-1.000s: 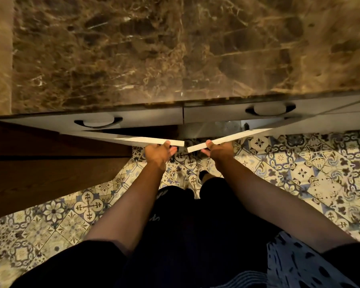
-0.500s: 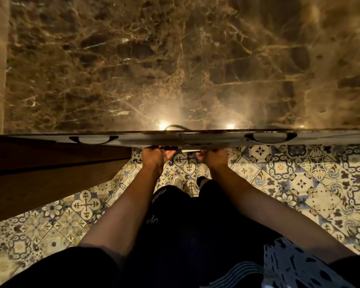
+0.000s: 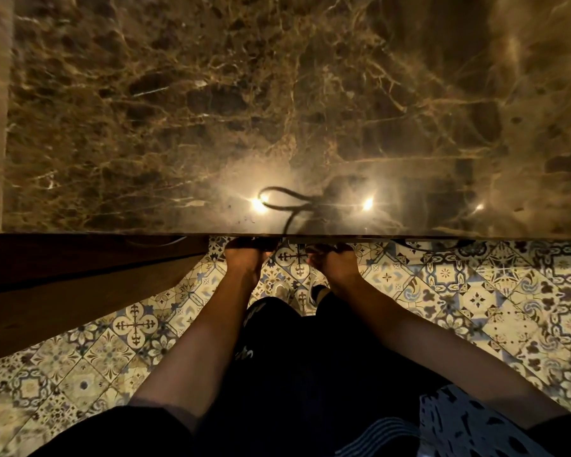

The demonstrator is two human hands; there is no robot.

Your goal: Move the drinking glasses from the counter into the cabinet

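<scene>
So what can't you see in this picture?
- Fingers of the left hand and right hand: head view, tucked under the counter edge.
- Cabinet doors and inside: head view, hidden below the counter overhang.
- Drinking glasses: none in sight; the frame cuts off the rest of the counter.
- Feet: head view, mostly covered by dark trousers.

Patterned floor tiles, dark wooden panel

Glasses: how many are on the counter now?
0. The counter shows only light reflections. Left hand and right hand sit under its edge, holding none. Cabinet interior is hidden.
</scene>
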